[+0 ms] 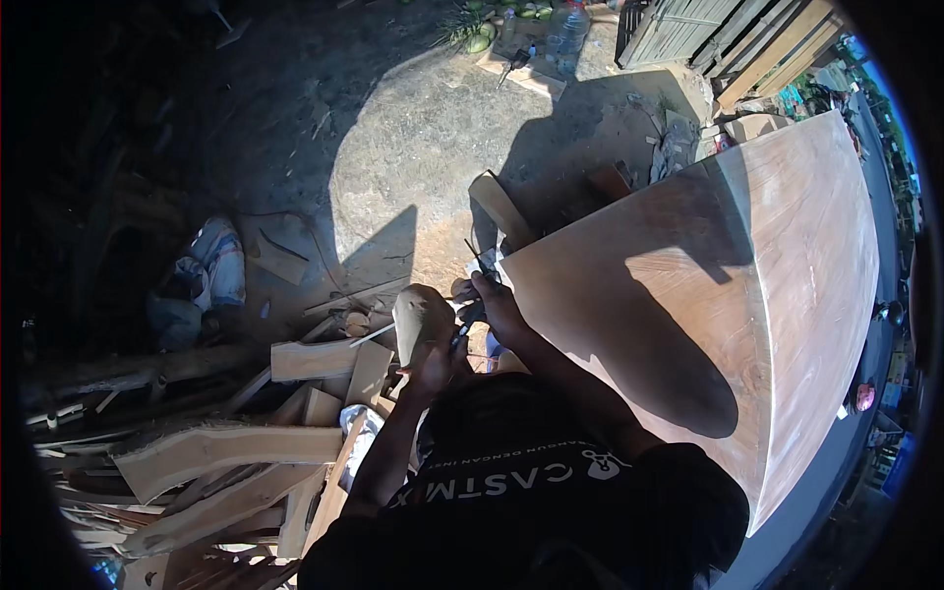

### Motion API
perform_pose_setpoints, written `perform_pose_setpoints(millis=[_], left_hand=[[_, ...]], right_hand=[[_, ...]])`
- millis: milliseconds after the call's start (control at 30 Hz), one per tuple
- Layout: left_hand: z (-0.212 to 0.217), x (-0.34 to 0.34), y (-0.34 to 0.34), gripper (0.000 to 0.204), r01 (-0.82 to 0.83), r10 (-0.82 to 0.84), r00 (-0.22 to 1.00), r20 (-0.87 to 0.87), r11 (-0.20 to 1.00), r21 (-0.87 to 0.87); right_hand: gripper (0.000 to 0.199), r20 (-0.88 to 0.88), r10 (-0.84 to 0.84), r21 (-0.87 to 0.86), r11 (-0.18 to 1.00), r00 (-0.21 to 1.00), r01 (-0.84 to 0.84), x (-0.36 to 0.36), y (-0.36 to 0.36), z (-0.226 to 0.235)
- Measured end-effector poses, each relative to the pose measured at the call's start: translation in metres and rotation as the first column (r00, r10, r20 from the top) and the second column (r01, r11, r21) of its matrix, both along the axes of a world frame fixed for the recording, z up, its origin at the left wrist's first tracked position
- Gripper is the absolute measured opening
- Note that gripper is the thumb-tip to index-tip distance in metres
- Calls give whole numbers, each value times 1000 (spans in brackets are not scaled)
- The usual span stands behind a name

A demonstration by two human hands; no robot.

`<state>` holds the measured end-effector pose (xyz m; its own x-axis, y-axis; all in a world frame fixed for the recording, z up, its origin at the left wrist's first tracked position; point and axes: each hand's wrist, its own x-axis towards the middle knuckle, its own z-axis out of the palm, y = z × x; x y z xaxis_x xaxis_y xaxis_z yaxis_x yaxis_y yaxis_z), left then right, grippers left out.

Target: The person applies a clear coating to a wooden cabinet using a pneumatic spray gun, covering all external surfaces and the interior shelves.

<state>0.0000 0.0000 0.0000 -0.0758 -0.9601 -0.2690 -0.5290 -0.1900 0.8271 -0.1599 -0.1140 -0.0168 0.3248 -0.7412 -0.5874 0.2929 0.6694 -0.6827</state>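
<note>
An open-air woodworking yard at a roadside, by the look of it: rough-sawn boards (231, 454) lie heaped to the left of a large wooden panel (723, 295), slats and planks (782, 49) stand beyond its far edge, sunlit dusty ground (413, 147) spreads past its left corner, and a grey road (888, 224) runs along its right side.

Large white capital lettering (497, 482), a smaller white line (521, 455) and a white emblem (605, 464) mark a person's black shirt (560, 536).

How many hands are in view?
2: the left hand, at the beige rounded piece, and the right hand, at the dark tool. Any along the road would be too small to tell.
</note>
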Motion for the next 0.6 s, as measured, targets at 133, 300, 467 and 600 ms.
perform_pose_setpoints(millis=[133,300,467,600], left_hand=[[-41,100,-71,25,90,-115,983,-144,981,-172],[-90,146,-194,12,262,-267,964,-10,954,-143],[-95,246,-362,17,455,-470,881,-62,874,-169],[-59,376,-471,15,304,-303,953,-29,952,34]], right_hand=[[47,35,-85,41,996,996,84,81,-71,-4],[44,-68,-274,206,937,959,283,122,-161,-36],[55,-214,-426,134,879,879,458,160,-284,-68],[57,-369,-549,-1,807,750,590,203,-340,-51]])
